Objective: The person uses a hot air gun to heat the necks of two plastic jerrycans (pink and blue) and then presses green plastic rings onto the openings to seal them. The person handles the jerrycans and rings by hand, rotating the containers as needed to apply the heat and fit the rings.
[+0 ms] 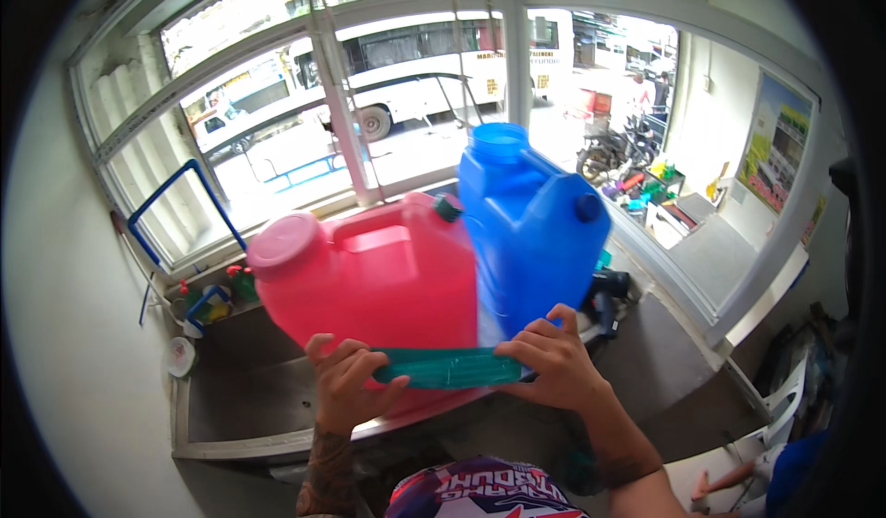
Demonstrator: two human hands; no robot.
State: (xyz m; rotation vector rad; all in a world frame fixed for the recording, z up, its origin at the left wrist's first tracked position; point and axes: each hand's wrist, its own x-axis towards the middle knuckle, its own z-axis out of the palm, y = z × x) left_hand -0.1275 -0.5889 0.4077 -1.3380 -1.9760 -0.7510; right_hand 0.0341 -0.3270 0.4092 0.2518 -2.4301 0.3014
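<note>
My left hand and my right hand pinch the two ends of a green translucent plastic band. The band stretches level between them, in front of a pink plastic water jug. A wide pink lid covers the jug's mouth, and a small dark green cap sits on its shoulder. Behind and to the right stands a blue plastic water jug. Its wide threaded neck appears to have no lid, and a dark blue cap closes its side spout.
A metal sink basin lies at the left, with bottles on its back ledge. A dark heat gun or hair dryer lies right of the blue jug. Windows face a street. Another person's leg shows at lower right.
</note>
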